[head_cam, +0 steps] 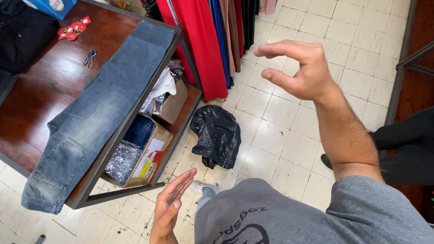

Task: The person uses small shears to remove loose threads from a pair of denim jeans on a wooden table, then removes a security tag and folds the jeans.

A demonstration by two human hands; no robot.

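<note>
My right hand point(296, 68) is raised in the air over the tiled floor, fingers curled loosely apart, holding nothing. Low in the view, my left hand point(171, 205) is flat and open, also empty, beside my grey shirt. A pair of blue jeans point(97, 113) lies folded lengthwise along the edge of a dark wooden table point(40, 95) to the left, its waist end hanging over the near corner. Neither hand touches the jeans.
A black plastic bag point(218, 134) sits on the floor. Cardboard boxes point(147, 158) with clothes fill the shelf under the table. Hanging red and dark garments point(203, 40) are behind. Small keys point(89, 58) and red tags point(73, 28) lie on the table. Another person's dark legs point(402, 144) are at right.
</note>
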